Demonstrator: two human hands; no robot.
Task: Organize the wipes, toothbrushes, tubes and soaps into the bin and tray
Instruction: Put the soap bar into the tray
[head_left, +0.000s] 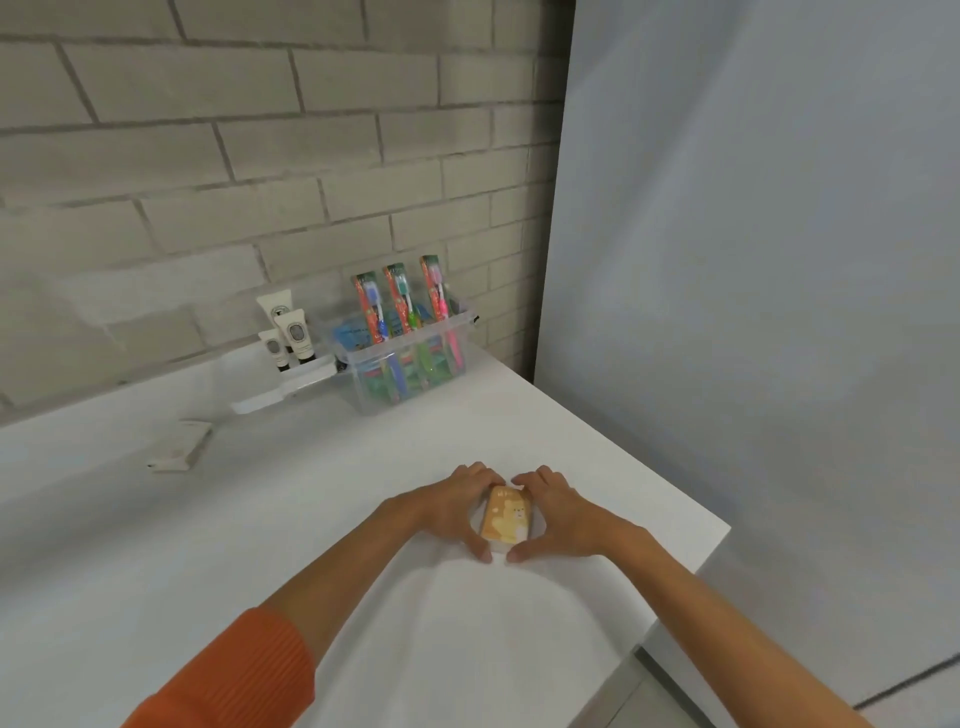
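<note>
— Orange sleeve (234, 670) comes first, bottom left, on the left forearm. What's the biggest thing beyond it?

— White table (311, 493), running from the brick wall (208, 130) at the back to a corner on the right, where a pale panel (753, 260) rises.

— And on the table?

— Largest is a clear plastic bin (410, 374) at the far edge, against the wall. Three packaged toothbrushes (402, 306) stand upright in it, and a blue packet (353, 332) sits at its left end. Touching the bin's left side is a low white tray (283, 387) with three white tubes (284, 330) standing cap-down at its back end.

— Anything loose?

— One flat pale box (182, 447), lying well apart from the tray on the left; I can't tell what it contains.

— The hands?

— Left hand (457, 506) and right hand (556, 512) are cupped from either side around a small soap box (507, 518), orange with a cartoon animal printed on it. Fingers curl over its far end, thumbs nearly meet at its near end. Both hands press against it; whether it's lifted off the table, I can't say. It sits near the right front corner, well away from bin and tray.
</note>
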